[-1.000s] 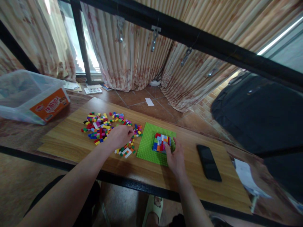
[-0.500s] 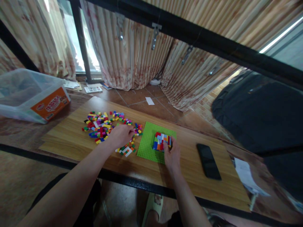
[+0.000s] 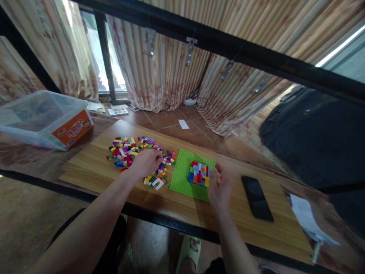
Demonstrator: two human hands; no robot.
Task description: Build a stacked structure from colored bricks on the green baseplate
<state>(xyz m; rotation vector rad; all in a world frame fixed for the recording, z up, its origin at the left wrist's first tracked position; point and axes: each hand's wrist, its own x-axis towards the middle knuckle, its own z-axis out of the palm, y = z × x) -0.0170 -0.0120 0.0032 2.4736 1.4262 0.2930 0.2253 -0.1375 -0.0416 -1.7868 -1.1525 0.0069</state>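
Note:
My left hand (image 3: 146,163) is over the scattered heap of small toy bricks (image 3: 127,152), its fingers curled together at the heap's right side. Whatever lies between those fingertips is hidden. A flat block of joined bricks (image 3: 199,173) in red, blue, light blue, orange and yellow sits on the green baseplate (image 3: 180,171). Just right of this block, at the baseplate's right edge, my right hand (image 3: 220,188) holds nothing, with thumb and fingers apart.
A black phone (image 3: 257,198) lies on the wooden board (image 3: 94,167), right of my right hand. A clear plastic bin (image 3: 42,121) with an orange label stands at far left. Paper (image 3: 308,219) lies at the right edge. A dark metal bar (image 3: 211,40) crosses above.
My right hand has let go of the brick block and drawn off to its right, its fingers opening. My left hand stays curled over the loose bricks. The whole view has shifted slightly.

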